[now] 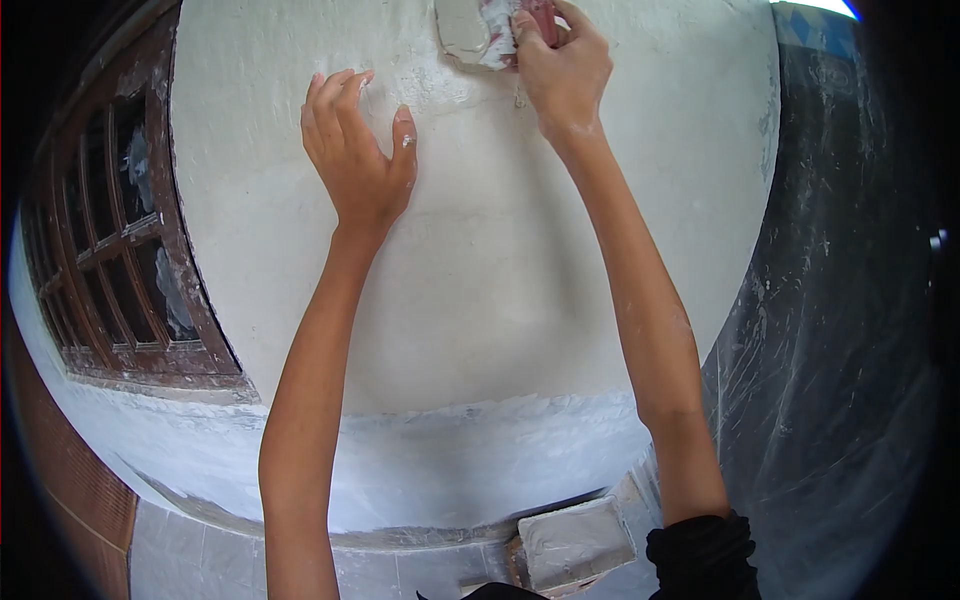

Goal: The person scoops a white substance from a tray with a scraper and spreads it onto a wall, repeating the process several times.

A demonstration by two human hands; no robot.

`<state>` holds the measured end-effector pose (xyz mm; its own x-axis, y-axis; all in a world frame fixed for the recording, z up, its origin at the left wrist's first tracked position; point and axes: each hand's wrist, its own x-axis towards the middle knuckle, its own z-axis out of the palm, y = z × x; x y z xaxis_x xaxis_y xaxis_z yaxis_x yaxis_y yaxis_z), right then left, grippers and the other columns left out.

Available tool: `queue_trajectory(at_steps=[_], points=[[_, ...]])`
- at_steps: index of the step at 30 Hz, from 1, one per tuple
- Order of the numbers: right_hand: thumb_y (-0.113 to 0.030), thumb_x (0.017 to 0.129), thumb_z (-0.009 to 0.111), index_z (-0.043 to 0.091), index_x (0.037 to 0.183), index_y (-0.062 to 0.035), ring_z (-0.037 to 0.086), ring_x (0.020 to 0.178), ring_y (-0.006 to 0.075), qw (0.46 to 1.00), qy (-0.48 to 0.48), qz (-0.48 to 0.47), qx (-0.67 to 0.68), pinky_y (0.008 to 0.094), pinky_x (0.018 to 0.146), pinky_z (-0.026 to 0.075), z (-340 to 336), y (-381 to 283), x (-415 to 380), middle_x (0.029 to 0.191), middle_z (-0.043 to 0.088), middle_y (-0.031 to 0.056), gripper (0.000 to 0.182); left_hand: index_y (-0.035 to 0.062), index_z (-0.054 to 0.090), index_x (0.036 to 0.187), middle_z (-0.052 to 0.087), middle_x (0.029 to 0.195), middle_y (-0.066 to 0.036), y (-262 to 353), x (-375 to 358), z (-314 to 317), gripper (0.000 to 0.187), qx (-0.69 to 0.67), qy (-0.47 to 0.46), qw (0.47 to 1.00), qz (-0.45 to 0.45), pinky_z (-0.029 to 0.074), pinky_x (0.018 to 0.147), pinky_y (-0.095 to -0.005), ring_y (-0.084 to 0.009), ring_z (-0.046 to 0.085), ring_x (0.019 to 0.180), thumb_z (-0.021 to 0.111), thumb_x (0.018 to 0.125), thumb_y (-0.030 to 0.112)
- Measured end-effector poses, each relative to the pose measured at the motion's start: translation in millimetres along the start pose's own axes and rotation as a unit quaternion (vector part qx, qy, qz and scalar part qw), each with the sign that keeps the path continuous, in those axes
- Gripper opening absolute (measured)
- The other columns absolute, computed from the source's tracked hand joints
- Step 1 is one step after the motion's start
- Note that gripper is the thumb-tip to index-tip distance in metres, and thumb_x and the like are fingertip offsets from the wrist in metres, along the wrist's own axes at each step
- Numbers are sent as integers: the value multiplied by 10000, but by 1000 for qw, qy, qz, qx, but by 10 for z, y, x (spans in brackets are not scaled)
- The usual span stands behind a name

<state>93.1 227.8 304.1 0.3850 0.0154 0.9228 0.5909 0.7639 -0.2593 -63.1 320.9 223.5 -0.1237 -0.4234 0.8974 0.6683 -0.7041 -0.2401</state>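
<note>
High on the pale wall [460, 270], at the view's top edge, sits a red-handled spreader [497, 35], smeared pale; right hand [568, 80] is nearer, pinching its handle between thumb and fingers; flat end lies just left of that hand; full long axis is cut off by the frame, cannot tell; left hand [358, 155] holds nothing, fingers spread and curved, lower and left of the spreader, apart from it; wall contact, cannot tell.
</note>
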Motion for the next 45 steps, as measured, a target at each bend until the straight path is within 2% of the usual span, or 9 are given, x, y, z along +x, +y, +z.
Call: queue_trajectory(at_steps=[3, 7, 13, 15, 21, 26, 33, 37, 45], points=[[-96, 878, 679, 614, 1188, 96, 683, 697, 170, 987, -14, -52, -149, 293, 646, 600, 108, 90, -112, 833, 710, 138, 370, 62, 500, 1267, 475, 1321, -125, -49, -4, 4, 450, -9, 23, 1000, -5, 264, 1089, -521, -384, 353, 1344, 581, 896, 304], [-91, 857, 655, 652, 1108, 59, 705, 700, 264, 992, 91, 56, -66, 349, 690, 550, -410, 286, 49, 843, 718, 191, 292, 64, 492, 1280, 472, 1325, -124, -42, -11, 17, 458, -18, 21, 1000, -5, 264, 1089, -525, -383, 346, 1350, 584, 895, 294], [-107, 899, 675, 634, 1176, 47, 657, 649, 138, 997, 32, -50, -57, 257, 614, 504, -257, 176, -121, 852, 726, 128, 319, 46, 428, 1321, 486, 1335, -116, 15, -2, -16, 491, -8, 2, 1000, -1, 238, 1106, -524, -381, 342, 1361, 573, 899, 251], [-125, 844, 674, 652, 1110, 43, 705, 751, 307, 992, 20, -48, -116, 367, 747, 540, -200, 188, -223, 821, 718, 197, 315, 47, 427, 1323, 484, 1335, -117, -11, 0, -15, 496, -6, 3, 1000, 0, 238, 1107, -524, -379, 342, 1362, 575, 898, 257], [-134, 863, 665, 643, 1144, 39, 690, 717, 255, 987, 141, 56, -47, 357, 725, 536, -751, 343, -5, 786, 712, 184, 331, 53, 425, 1324, 484, 1338, -118, 27, -6, -19, 491, -8, 2, 1000, -5, 234, 1111, -527, -381, 344, 1363, 570, 898, 250], [-159, 870, 662, 636, 1160, 46, 682, 675, 255, 994, 21, -21, -107, 371, 720, 533, -428, 295, -137, 776, 709, 184, 356, 60, 416, 1334, 483, 1340, -117, -3, -1, -40, 498, -5, -6, 1000, 11, 231, 1115, -526, -379, 340, 1367, 569, 898, 245], [-80, 897, 636, 645, 1146, 49, 673, 640, 187, 990, 133, 44, 0, 298, 595, 534, -747, 363, 145, 767, 715, 131, 280, 63, 410, 1342, 486, 1341, -112, 33, -7, -34, 505, 2, -17, 1000, -1, 221, 1122, -524, -370, 333, 1375, 571, 899, 244], [-143, 864, 675, 648, 1144, 39, 685, 679, 221, 999, 18, 5, -27, 341, 688, 536, -304, 302, 0, 770, 711, 173, 334, 61, 408, 1346, 484, 1345, -111, 26, -14, -57, 507, 1, -26, 1000, 2, 218, 1126, -522, -370, 336, 1373, 570, 903, 249], [-98, 866, 662, 653, 1134, 44, 707, 741, 241, 991, 116, 30, -55, 337, 695, 545, -793, 310, 444, 833, 719, 170, 303, 56, 405, 1354, 487, 1340, -116, 7, -31, -37, 518, 0, -17, 1000, -4, 222, 1126, -524, -367, 339, 1373, 561, 914, 279]])
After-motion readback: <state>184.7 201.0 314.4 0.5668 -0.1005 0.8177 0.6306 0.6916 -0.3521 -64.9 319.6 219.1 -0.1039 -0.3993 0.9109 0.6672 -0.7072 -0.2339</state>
